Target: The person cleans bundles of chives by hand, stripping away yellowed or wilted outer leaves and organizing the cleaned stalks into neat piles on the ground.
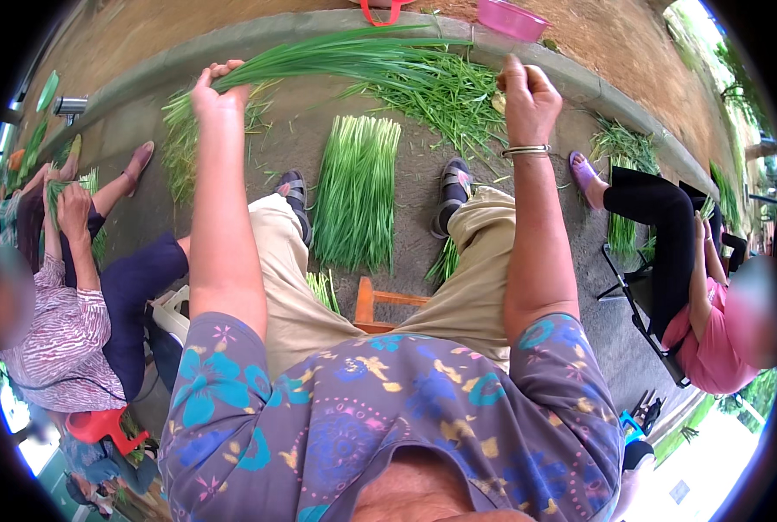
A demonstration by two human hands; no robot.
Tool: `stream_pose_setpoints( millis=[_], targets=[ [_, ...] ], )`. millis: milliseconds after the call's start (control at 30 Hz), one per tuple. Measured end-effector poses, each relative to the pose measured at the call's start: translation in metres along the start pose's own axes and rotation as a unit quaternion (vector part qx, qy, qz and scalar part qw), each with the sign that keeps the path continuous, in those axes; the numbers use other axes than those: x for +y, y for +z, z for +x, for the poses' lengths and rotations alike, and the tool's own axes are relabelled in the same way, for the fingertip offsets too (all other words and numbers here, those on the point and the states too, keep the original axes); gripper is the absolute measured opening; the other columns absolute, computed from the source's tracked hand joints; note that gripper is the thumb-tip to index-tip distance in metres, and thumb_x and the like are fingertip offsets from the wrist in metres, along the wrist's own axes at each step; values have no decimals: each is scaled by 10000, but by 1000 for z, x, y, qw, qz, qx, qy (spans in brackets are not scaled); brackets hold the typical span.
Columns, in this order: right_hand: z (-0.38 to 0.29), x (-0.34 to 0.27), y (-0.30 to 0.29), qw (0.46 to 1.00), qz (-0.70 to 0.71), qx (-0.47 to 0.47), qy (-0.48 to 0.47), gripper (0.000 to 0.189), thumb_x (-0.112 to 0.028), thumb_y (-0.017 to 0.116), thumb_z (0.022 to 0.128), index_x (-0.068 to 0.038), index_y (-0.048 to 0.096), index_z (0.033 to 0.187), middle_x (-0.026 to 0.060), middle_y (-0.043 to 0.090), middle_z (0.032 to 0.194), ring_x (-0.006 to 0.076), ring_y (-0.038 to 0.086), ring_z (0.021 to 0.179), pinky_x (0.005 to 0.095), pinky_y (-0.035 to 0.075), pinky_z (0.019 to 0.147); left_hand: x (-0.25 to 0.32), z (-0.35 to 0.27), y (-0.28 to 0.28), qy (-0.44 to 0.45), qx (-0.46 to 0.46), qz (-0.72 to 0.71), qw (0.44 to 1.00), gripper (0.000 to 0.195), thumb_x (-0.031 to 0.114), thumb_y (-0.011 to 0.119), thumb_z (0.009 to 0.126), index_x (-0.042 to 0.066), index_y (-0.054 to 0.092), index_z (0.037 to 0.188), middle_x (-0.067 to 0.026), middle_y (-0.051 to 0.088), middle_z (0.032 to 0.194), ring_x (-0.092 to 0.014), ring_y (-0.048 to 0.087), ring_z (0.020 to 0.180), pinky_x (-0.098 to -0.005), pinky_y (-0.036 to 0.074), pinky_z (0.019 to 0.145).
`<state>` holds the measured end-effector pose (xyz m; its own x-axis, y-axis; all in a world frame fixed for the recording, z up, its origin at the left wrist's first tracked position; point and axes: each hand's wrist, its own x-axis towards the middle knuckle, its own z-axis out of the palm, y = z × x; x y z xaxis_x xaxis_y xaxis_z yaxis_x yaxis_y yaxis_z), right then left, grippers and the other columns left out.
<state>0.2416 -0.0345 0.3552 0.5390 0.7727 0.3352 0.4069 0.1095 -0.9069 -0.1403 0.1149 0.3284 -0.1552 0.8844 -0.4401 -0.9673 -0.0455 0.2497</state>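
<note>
In the head view, my left hand [221, 88] grips the pale stem end of a bunch of long green leaves, like garlic chives [323, 57], whose tips reach out to the right. Raised at the right, my right hand [530, 98] has its fingers curled; whether something thin is between them I cannot tell. A bracelet circles that wrist. Between my feet lies a neat stack of the same leaves [357, 196], pale ends away from me. A loose heap of leaves [450, 98] spreads below and beyond the held bunch, and another pile [183, 150] lies partly behind my left forearm.
A concrete kerb [577, 78] curves across beyond the heap, with a pink plastic basin [512, 19] at it. An orange-brown wooden stool [365, 303] shows between my legs. Seated people [62, 326] handle leaves at the left; another seated person [701, 320] is at the right.
</note>
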Motion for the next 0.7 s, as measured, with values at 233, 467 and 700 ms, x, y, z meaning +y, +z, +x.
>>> stream_pose_setpoints(
  millis=[233,467,700],
  targets=[
    [-2,11,5,983,90,-92,133,148,-119,653,745,-8,651,842,0,609,705,55,524,614,202,433,568,-3,2,1,0,0,4,1000,168,139,381,901,29,429,783,-10,382,524,-162,412,478,-368,437,589],
    [-10,-1,19,966,173,-133,140,185,-92,667,751,-4,652,913,-7,612,745,43,520,627,181,422,559,-10,-9,6,-10,13,-3,1000,160,124,395,895,20,429,779,-29,401,539,-174,431,489,-377,442,594],
    [-9,8,25,974,136,-134,122,203,-99,665,766,-26,644,954,5,625,786,52,545,645,187,443,557,-10,-6,4,-28,0,3,1000,177,153,399,908,21,429,794,-34,405,542,-178,436,492,-372,444,588]
  ],
)
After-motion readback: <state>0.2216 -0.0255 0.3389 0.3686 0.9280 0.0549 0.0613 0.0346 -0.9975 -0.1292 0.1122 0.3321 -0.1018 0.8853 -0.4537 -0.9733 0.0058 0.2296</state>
